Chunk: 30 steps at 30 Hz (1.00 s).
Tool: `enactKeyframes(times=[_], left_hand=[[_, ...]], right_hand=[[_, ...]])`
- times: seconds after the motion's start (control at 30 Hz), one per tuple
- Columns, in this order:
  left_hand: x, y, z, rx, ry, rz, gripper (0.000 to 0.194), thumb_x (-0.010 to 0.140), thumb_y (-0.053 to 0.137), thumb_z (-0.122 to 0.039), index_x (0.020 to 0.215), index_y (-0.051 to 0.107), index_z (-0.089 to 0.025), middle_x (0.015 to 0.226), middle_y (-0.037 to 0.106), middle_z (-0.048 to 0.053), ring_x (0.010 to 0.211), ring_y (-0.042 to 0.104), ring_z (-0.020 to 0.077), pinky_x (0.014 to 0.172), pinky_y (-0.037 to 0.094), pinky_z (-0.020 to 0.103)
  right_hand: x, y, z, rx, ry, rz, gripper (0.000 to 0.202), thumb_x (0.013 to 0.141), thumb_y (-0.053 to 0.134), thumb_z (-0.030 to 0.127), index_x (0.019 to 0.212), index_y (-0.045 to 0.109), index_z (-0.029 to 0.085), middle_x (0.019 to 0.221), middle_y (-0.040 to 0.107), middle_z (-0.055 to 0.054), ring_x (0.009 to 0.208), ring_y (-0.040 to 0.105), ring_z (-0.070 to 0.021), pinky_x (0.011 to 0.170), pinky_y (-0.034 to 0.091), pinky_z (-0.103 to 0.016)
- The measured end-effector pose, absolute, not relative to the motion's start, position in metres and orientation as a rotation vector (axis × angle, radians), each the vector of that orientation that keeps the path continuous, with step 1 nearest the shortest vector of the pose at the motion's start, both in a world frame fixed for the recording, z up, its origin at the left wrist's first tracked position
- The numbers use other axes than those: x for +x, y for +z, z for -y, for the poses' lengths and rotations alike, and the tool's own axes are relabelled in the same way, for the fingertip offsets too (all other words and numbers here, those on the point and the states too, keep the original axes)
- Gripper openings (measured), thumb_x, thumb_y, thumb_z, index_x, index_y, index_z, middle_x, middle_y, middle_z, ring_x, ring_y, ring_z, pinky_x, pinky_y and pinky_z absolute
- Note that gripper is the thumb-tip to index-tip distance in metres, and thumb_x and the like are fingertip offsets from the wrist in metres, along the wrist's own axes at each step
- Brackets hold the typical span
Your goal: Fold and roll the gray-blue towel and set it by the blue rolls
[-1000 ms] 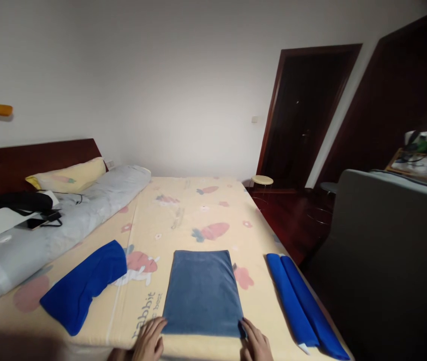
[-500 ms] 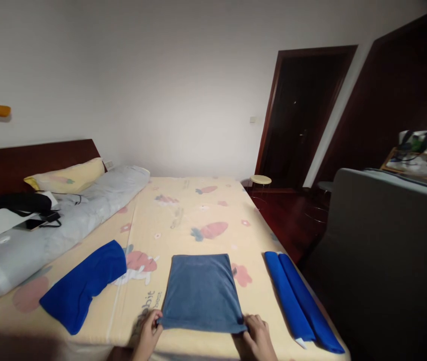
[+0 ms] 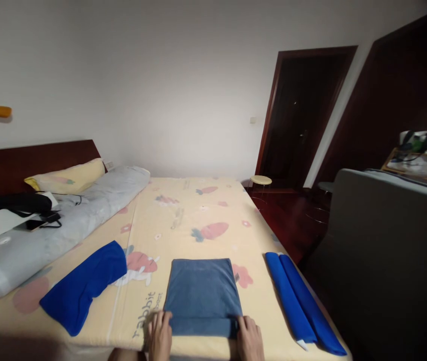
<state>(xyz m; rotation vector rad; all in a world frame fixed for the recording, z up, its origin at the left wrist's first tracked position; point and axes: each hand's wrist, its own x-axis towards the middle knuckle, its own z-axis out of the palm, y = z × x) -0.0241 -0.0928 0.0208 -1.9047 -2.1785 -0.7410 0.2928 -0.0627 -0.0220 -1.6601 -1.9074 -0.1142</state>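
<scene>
A grey-blue towel [image 3: 201, 293] lies flat on the yellow carrot-print bed sheet [image 3: 183, 220], near the bed's front edge. Its near edge is rolled over into a thick fold. My left hand [image 3: 160, 338] presses on the left end of that roll, and my right hand [image 3: 250, 340] presses on the right end. Both hands lie palm down with their fingers on the towel's rolled edge.
A loose bright blue cloth [image 3: 81, 285] lies to the left. Two rolled blue cloths [image 3: 299, 303] lie along the bed's right edge. A grey duvet [image 3: 47, 235], pillow [image 3: 66, 176] and black items sit at the far left. A grey sofa [image 3: 390, 250] stands right.
My hands gripped the towel's near corners, lifted them and rolled the near edge away from me. The towel now looks shorter with a thick fold at the front.
</scene>
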Motion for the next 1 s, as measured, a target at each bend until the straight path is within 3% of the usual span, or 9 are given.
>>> enactKeyframes(times=[0.1,0.2,0.33,0.57,0.7,0.87,1.0], left_hand=[[0.019,0.016,0.095,-2.207,-0.787,2.064,0.034,0.081,0.041,-0.006,0.091,0.066,-0.028,0.093,0.068,0.003,0.089,0.063,0.0196,0.079,0.046,0.033],[0.06,0.0,0.093,-2.431,-0.82,1.962,0.038,0.077,0.044,-0.009,0.103,0.065,-0.028,0.109,0.069,0.007,0.102,0.063,0.0221,0.086,0.048,0.035],[0.076,-0.02,0.088,-2.431,-0.761,1.962,0.05,0.076,0.041,-0.008,0.115,0.063,-0.028,0.121,0.068,0.008,0.114,0.06,0.0249,0.097,0.046,0.04],[-0.026,-0.016,0.099,-2.35,-0.644,1.934,0.05,0.076,0.049,-0.013,0.122,0.061,-0.028,0.121,0.069,0.006,0.111,0.062,0.0245,0.092,0.048,0.038],[-0.069,-0.01,0.109,-2.293,-0.596,1.894,0.051,0.077,0.048,-0.012,0.122,0.061,-0.032,0.122,0.069,0.002,0.113,0.061,0.0215,0.095,0.046,0.036],[-0.059,0.011,0.105,-2.19,-0.651,1.99,0.053,0.075,0.045,-0.004,0.113,0.066,-0.035,0.119,0.07,0.001,0.116,0.058,0.021,0.098,0.042,0.04],[-0.055,0.031,0.096,-2.309,-0.766,2.047,0.046,0.074,0.044,-0.005,0.102,0.068,-0.032,0.109,0.072,0.001,0.106,0.063,0.0204,0.091,0.047,0.037]], right_hand=[[0.266,-0.026,0.069,-1.527,-0.084,2.004,0.042,0.074,0.047,0.006,0.106,0.062,0.03,0.094,0.067,-0.003,0.085,0.06,-0.0217,0.076,0.04,-0.035],[0.231,-0.018,0.075,-1.457,0.0,2.032,0.05,0.072,0.051,0.007,0.115,0.058,0.03,0.099,0.067,-0.002,0.088,0.06,-0.0223,0.076,0.039,-0.035],[0.208,-0.002,0.077,-1.404,0.085,2.081,0.039,0.076,0.054,0.013,0.11,0.06,0.031,0.1,0.068,-0.002,0.087,0.06,-0.021,0.076,0.04,-0.033],[0.282,-0.011,0.073,-1.508,0.204,2.138,0.039,0.085,0.051,0.032,0.124,0.058,0.034,0.12,0.068,-0.004,0.106,0.061,-0.0236,0.087,0.042,-0.037],[0.311,-0.026,0.074,-1.568,0.281,2.167,0.05,0.08,0.054,0.031,0.13,0.054,0.037,0.13,0.063,-0.005,0.114,0.059,-0.0277,0.091,0.041,-0.043],[0.302,-0.027,0.069,-1.649,0.181,2.049,0.049,0.075,0.05,0.02,0.119,0.061,0.038,0.127,0.066,-0.001,0.116,0.059,-0.027,0.09,0.041,-0.045],[0.298,0.001,0.06,-1.655,0.349,1.962,0.043,0.071,0.047,0.015,0.105,0.067,0.031,0.113,0.072,-0.003,0.108,0.063,-0.0245,0.092,0.039,-0.044]])
